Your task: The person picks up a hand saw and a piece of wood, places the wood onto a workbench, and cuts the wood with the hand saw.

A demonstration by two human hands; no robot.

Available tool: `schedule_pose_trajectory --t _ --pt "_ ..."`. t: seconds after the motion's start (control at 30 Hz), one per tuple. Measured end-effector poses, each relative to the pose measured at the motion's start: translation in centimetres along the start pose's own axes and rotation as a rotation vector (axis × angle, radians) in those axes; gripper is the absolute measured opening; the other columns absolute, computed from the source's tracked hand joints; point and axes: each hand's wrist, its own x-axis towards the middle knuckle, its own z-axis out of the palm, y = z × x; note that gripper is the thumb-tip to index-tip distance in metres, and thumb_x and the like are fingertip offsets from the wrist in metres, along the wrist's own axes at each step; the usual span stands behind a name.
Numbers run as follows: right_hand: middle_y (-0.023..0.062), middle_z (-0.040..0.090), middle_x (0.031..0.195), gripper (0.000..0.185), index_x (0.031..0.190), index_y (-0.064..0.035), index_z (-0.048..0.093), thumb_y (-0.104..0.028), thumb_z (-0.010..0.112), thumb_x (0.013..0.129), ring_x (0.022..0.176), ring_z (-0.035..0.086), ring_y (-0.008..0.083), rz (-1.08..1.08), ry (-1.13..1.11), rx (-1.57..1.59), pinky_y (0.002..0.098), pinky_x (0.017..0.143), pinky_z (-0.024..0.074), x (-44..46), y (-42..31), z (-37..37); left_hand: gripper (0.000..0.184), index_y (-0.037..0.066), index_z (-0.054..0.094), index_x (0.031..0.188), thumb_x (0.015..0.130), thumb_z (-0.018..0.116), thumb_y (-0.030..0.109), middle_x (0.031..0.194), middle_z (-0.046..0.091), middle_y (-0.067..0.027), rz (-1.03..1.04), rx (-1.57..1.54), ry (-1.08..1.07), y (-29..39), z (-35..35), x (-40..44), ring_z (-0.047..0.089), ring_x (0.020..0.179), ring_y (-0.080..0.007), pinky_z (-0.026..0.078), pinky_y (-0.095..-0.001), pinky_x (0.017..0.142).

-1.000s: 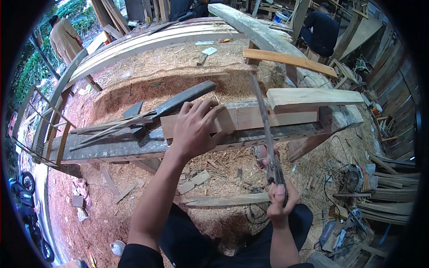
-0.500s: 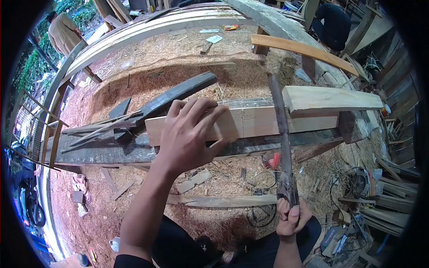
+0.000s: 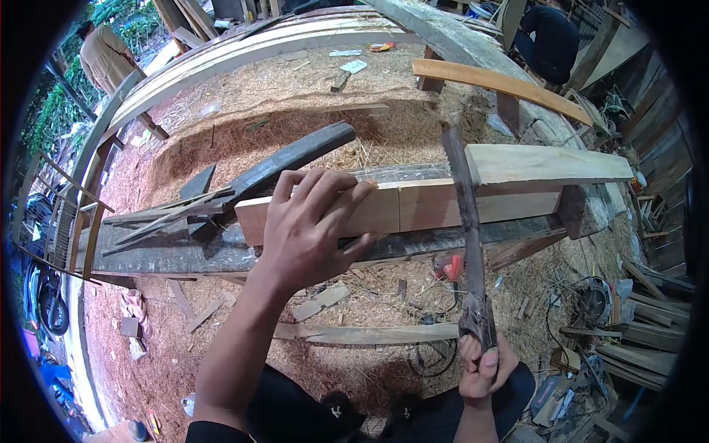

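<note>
My right hand (image 3: 484, 368) is wrapped round the handle of a handsaw (image 3: 467, 199), whose dark, rusty blade points away from me, teeth facing left. The blade crosses in front of a pale wooden plank (image 3: 436, 204) that stands on edge on a dark, worn bench (image 3: 170, 252). Curled over the upper edge of this plank is my left hand (image 3: 314, 221), its thumb held out to the right along the front face. A thin upright line marks the plank just right of that hand. Behind the saw, a thicker pale board (image 3: 550, 164) lies against the plank.
A dark beam (image 3: 295, 157) and thin strips lie on the bench's left. Sawdust and offcuts cover the ground. A red-handled tool (image 3: 449, 267) lies below the bench. An orange-brown board (image 3: 502, 88) spans supports behind. Two people (image 3: 107, 59) are in the background, left and right.
The saw and my right hand have shifted slightly down and to the right. My left hand stays on the plank. The view has moved a little.
</note>
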Motion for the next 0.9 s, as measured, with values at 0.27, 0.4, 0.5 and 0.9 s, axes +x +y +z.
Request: schedule_pose_trajectory --t 0.27,0.4,0.5,0.9 --pt "0.0042 0.048 0.055 0.057 0.069 -0.0004 0.048 -0.049 0.061 0.097 0.05 0.049 0.0136 0.11 0.1 0.059 0.0281 0.05 0.0403 -0.1 -1.8 0.5 0.07 0.013 0.072 0.128 0.065 0.094 0.033 0.113 0.065 -0.0014 0.041 0.025 0.007 0.0 0.0 -0.2 0.065 0.108 -0.0209 0.045 -0.043 0.094" --pt "0.0039 0.047 0.055 0.058 0.069 -0.0009 0.048 -0.05 0.059 0.098 0.049 0.048 0.0135 0.077 0.131 -0.02 0.0287 0.05 0.041 0.1 -1.9 0.5 0.07 0.013 0.072 0.129 0.066 0.094 0.033 0.112 0.065 -0.0018 0.047 0.023 -0.002 0.0 -0.2 -0.2 0.064 0.107 -0.0213 0.045 -0.043 0.094" --pt "0.0017 0.039 0.06 0.052 0.08 -0.0017 0.046 -0.045 0.055 0.106 0.053 0.037 0.0119 0.031 0.043 0.005 0.0309 0.058 0.0336 -0.1 -1.5 0.5 0.07 0.012 0.071 0.131 0.068 0.093 0.032 0.113 0.065 -0.0029 0.041 0.017 -0.001 0.2 -0.2 -0.1 0.064 0.108 -0.0221 0.045 -0.0429 0.095" --pt "0.003 0.052 0.062 0.042 0.081 0.0006 0.056 -0.037 0.06 0.101 0.055 0.051 0.0119 0.117 0.005 0.005 0.0301 0.053 0.0402 1.1 -1.8 1.3 0.065 0.01 0.073 0.131 0.072 0.092 0.028 0.119 0.071 -0.0085 0.036 -0.005 0.027 -0.1 0.4 -0.4 0.068 0.106 -0.0283 0.054 -0.0431 0.095"
